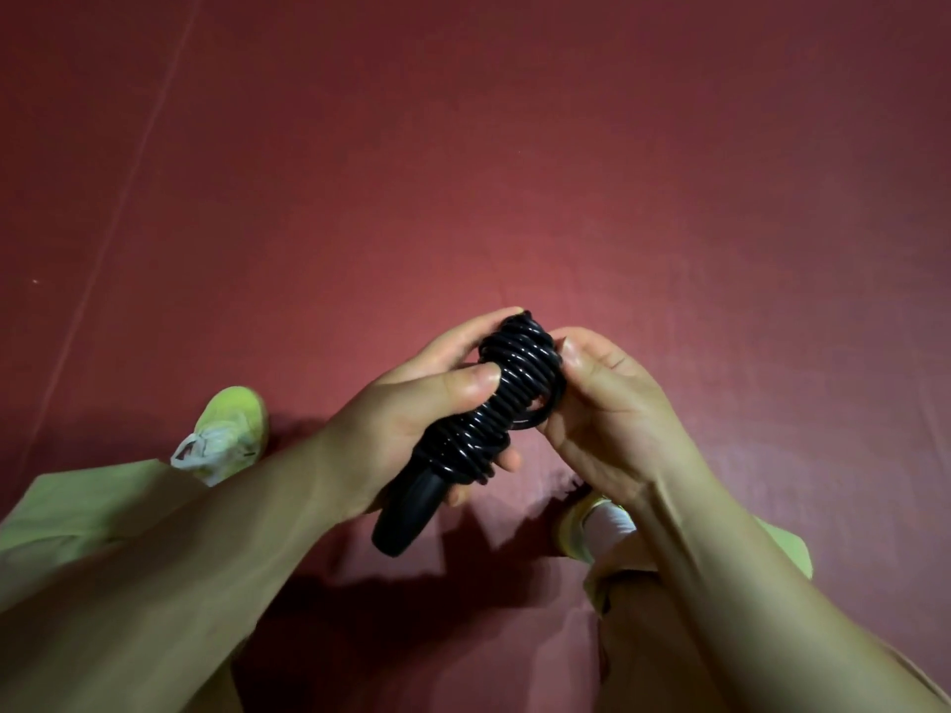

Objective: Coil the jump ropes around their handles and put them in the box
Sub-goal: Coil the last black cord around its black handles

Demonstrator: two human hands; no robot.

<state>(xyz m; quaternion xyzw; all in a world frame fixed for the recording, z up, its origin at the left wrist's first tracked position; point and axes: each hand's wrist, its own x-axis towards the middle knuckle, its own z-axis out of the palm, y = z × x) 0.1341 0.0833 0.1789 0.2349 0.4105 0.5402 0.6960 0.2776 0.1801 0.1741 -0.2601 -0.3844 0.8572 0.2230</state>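
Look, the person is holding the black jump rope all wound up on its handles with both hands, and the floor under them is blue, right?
Almost. The floor is dark red, not blue; the head view shows it all around. The rest holds: the left hand and the right hand both hold the black jump rope, wound around its handles.

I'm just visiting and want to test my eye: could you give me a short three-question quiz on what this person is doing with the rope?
1. True or false: the black jump rope lies loose on the red floor.
2. Which hand wraps round the coiled bundle with its thumb on top: A) left hand B) right hand?
3. Fill in: the bare handle end points toward the ____ of the picture.

Key
1. False: it is coiled round the handles and held in both hands.
2. A.
3. Bottom. No box is in view.
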